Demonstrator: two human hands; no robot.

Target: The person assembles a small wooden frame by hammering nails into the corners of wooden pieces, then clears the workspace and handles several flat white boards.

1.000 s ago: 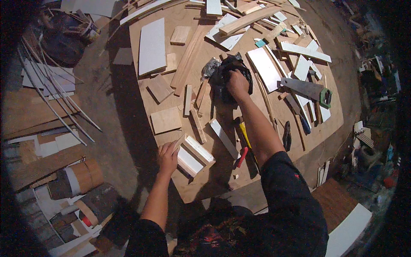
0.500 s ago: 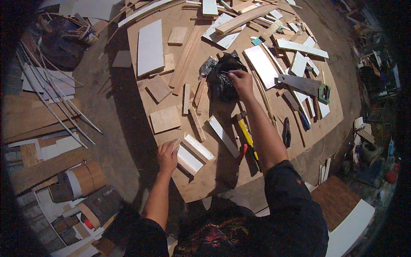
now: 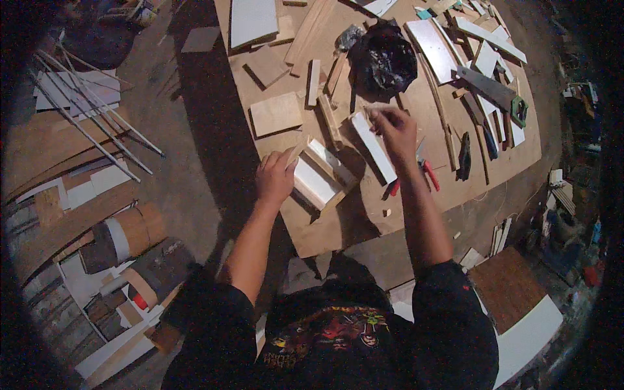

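Near the table's front left, a small wood-and-white-board assembly point(image 3: 316, 181) lies on the plywood. My left hand point(image 3: 276, 177) is closed on its left end, with a thin wooden edge at the fingertips. My right hand point(image 3: 394, 132) has its fingers pinched together over the top of a white-faced strip point(image 3: 374, 148); whatever they hold is too small or hidden to make out. Just beyond that hand, a black plastic bag point(image 3: 383, 62) lies opened out. Red-handled pliers point(image 3: 430, 175) rest beside my right forearm.
A handsaw point(image 3: 487, 89) with a green handle lies among offcuts at the right. Dark-handled pliers point(image 3: 464, 157) are nearer. A pale square board point(image 3: 276, 114) and several wooden strips lie beyond my left hand. Long thin rods point(image 3: 97, 107) lie on the floor at left.
My right hand has left the black bag and come back toward me, over the white-faced strip. My left hand stays on the assembly. The view has shifted, and the yellow-handled hammer no longer shows.
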